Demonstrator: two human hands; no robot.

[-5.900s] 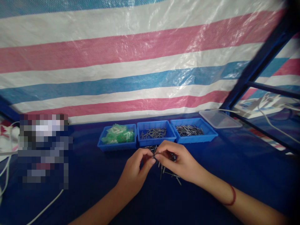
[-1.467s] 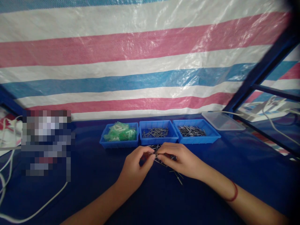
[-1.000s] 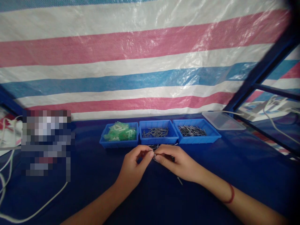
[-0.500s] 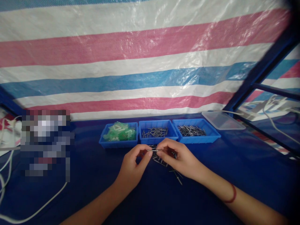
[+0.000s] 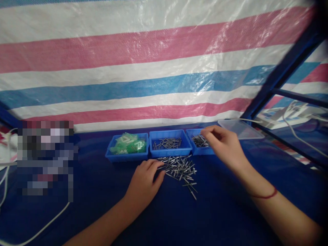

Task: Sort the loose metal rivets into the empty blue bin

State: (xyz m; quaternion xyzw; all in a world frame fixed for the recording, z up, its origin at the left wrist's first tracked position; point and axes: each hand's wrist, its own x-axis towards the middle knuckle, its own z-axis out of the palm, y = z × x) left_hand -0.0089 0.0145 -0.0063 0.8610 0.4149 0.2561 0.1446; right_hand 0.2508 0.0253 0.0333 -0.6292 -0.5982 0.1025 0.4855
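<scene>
- Right hand [image 5: 228, 148] has moved from the left hand [image 5: 145, 178] to the rightmost tray [image 5: 201, 151].
- Left fingers [image 5: 160, 178]: spread, loose metal pins [image 5: 180, 168] just beside their tips.
- Right fingers [image 5: 209, 137]: bent beside the tray's pins [image 5: 200, 141]; cannot tell whether pinching any.

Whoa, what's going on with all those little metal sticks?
The right hand is at the right blue bin of metal sticks; I can't tell whether it holds any. The left hand, thumb and fingers apart, is at the edge of a loose pile. The middle bin has sticks too; the left bin has green packets.
</scene>
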